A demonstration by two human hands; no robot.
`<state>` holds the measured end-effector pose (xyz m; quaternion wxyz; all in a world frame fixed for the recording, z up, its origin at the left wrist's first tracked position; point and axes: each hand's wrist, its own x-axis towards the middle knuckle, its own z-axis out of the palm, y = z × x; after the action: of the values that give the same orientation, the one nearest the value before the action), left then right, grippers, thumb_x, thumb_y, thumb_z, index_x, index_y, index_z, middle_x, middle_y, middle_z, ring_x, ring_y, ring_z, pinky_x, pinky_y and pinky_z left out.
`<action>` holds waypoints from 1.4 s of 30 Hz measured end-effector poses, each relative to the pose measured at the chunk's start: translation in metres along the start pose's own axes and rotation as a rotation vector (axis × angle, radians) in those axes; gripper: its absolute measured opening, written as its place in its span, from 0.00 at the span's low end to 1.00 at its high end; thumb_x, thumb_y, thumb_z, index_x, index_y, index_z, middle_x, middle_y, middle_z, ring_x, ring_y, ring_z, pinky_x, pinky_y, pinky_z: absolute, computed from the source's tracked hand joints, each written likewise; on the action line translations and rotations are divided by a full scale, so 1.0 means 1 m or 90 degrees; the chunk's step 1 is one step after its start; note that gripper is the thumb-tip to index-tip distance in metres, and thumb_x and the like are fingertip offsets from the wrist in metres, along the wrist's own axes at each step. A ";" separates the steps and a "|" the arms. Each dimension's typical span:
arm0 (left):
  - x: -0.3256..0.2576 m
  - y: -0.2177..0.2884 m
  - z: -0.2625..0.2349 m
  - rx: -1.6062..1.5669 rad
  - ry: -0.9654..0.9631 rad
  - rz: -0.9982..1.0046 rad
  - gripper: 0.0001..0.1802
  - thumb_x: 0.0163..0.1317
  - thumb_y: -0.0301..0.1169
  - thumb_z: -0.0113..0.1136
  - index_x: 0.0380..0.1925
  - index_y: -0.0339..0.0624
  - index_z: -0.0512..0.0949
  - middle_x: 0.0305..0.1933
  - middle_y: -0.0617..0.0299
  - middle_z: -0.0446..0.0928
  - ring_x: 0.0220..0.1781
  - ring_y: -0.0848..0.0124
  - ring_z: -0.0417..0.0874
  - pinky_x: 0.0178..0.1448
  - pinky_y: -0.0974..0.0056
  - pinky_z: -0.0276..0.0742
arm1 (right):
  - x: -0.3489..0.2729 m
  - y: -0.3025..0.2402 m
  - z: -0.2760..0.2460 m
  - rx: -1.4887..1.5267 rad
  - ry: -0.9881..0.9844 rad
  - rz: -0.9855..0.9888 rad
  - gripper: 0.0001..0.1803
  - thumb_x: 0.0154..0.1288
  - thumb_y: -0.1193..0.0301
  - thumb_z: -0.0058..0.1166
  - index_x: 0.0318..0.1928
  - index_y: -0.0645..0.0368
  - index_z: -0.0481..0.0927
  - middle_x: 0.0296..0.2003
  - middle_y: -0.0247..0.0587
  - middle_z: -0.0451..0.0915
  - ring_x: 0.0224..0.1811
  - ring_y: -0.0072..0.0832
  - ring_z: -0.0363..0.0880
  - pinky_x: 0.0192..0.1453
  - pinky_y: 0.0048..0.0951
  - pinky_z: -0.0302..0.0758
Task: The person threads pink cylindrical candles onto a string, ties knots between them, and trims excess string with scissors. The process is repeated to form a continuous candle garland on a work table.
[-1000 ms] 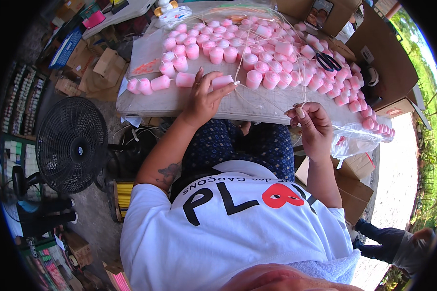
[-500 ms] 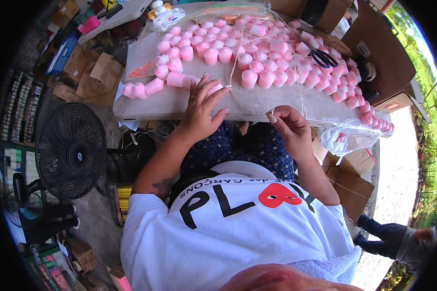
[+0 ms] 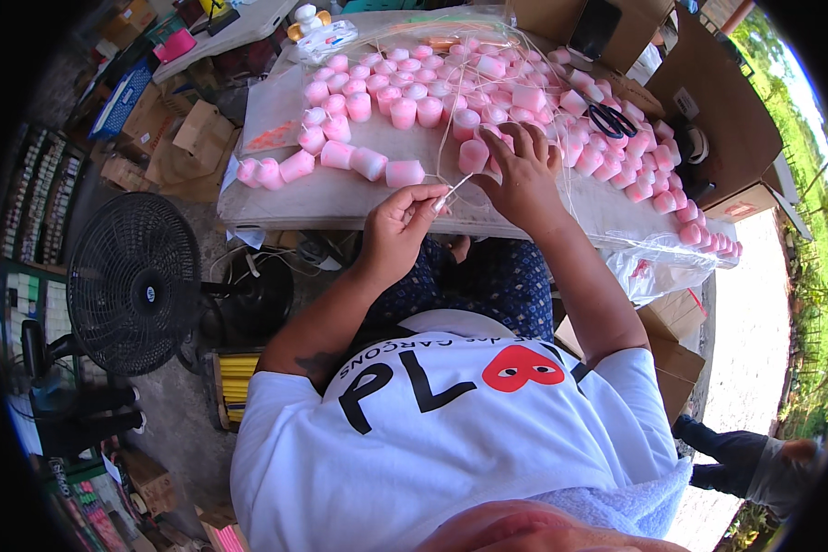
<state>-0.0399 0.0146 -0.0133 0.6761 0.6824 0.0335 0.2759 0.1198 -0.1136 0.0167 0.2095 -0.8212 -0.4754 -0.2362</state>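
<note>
We see the left hand [image 3: 397, 221] pinched shut on a thin white wick [image 3: 453, 191] at the near edge of the white table [image 3: 340, 198], thumb and fingertips pressed together around it. The right hand [image 3: 523, 170] lies just beyond, fingers curled down over a pink candle [image 3: 474, 155] standing on the tabletop — we cannot tell if it truly grips it. Loose white strings [image 3: 451, 110] trail across the table between the two hands. More pink candles spread in rows over the far half, with a short line of them [image 3: 327, 161] lying on their sides to the left. Black scissors [image 3: 609, 120] rest among the candles on the right. A black floor fan [image 3: 133, 285] stands below the table's left corner.
</note>
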 end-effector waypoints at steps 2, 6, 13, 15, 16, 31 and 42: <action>-0.001 0.004 -0.004 -0.001 0.003 -0.002 0.11 0.69 0.23 0.52 0.50 0.33 0.76 0.44 0.61 0.79 0.47 0.76 0.79 0.55 0.71 0.74 | 0.005 0.006 0.013 -0.072 -0.061 -0.025 0.29 0.50 0.58 0.66 0.55 0.45 0.76 0.64 0.38 0.64 0.71 0.45 0.52 0.61 0.59 0.52; 0.000 0.005 -0.008 -0.001 0.005 0.015 0.11 0.68 0.21 0.53 0.49 0.32 0.76 0.44 0.60 0.79 0.49 0.75 0.79 0.56 0.70 0.74 | 0.005 0.005 0.014 0.005 -0.014 -0.032 0.26 0.50 0.62 0.66 0.51 0.48 0.76 0.58 0.36 0.70 0.69 0.42 0.58 0.62 0.57 0.52; 0.005 0.003 -0.001 0.014 0.006 0.048 0.07 0.66 0.19 0.54 0.44 0.32 0.76 0.43 0.60 0.79 0.44 0.76 0.80 0.51 0.72 0.75 | -0.022 0.004 -0.023 0.305 0.042 0.030 0.27 0.48 0.76 0.66 0.52 0.53 0.77 0.51 0.41 0.75 0.56 0.40 0.73 0.60 0.41 0.66; 0.009 0.004 0.002 0.082 0.011 0.093 0.05 0.63 0.19 0.58 0.39 0.33 0.77 0.39 0.60 0.80 0.40 0.75 0.81 0.45 0.71 0.77 | -0.038 0.004 -0.032 0.489 -0.022 0.107 0.28 0.48 0.79 0.65 0.54 0.55 0.76 0.51 0.44 0.75 0.54 0.40 0.75 0.56 0.36 0.71; 0.011 0.006 0.003 0.115 0.014 0.115 0.05 0.61 0.19 0.60 0.37 0.33 0.78 0.36 0.60 0.80 0.37 0.75 0.81 0.43 0.70 0.78 | -0.044 0.003 -0.035 0.525 -0.044 0.089 0.30 0.48 0.83 0.63 0.55 0.58 0.75 0.51 0.48 0.74 0.52 0.41 0.76 0.53 0.32 0.75; 0.011 0.026 0.007 0.305 -0.031 0.198 0.05 0.55 0.18 0.64 0.31 0.35 0.79 0.33 0.58 0.81 0.36 0.67 0.83 0.43 0.65 0.77 | -0.048 -0.008 -0.054 0.351 -0.016 0.007 0.29 0.49 0.86 0.58 0.54 0.56 0.76 0.52 0.47 0.74 0.54 0.46 0.76 0.54 0.37 0.76; 0.012 0.028 0.012 0.313 -0.042 0.214 0.04 0.55 0.19 0.64 0.31 0.35 0.79 0.33 0.57 0.81 0.36 0.66 0.83 0.43 0.64 0.77 | -0.046 -0.009 -0.059 0.344 -0.036 -0.041 0.30 0.47 0.87 0.57 0.56 0.57 0.76 0.53 0.46 0.74 0.55 0.44 0.75 0.57 0.37 0.74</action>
<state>-0.0334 0.0068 0.0177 0.4362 0.8300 -0.0362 0.3456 0.0807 -0.1750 0.0378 0.4005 -0.7262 -0.5523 -0.0844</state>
